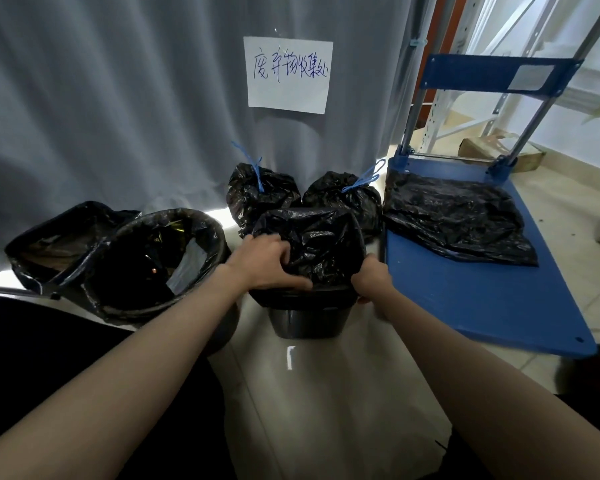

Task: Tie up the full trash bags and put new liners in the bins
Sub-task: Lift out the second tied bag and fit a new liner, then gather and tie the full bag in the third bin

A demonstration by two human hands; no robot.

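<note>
A small black bin (305, 320) stands on the floor in front of me with a black liner (323, 237) draped over its top. My left hand (267, 263) grips the liner at the bin's near left rim. At the near right rim, my right hand (373, 277) pinches the liner's edge. Behind the bin sit two tied black trash bags, the left one (260, 192) and the right one (350, 199), each closed with a blue tie. On the left are a round lined bin (160, 258) and a square lined bin (59, 240), both open.
A blue platform cart (482, 296) stands at the right with loose black liners (454, 216) lying on its deck. A grey curtain (118, 98) with a handwritten paper sign (288, 74) hangs behind. Metal shelving and cardboard boxes are at the far right.
</note>
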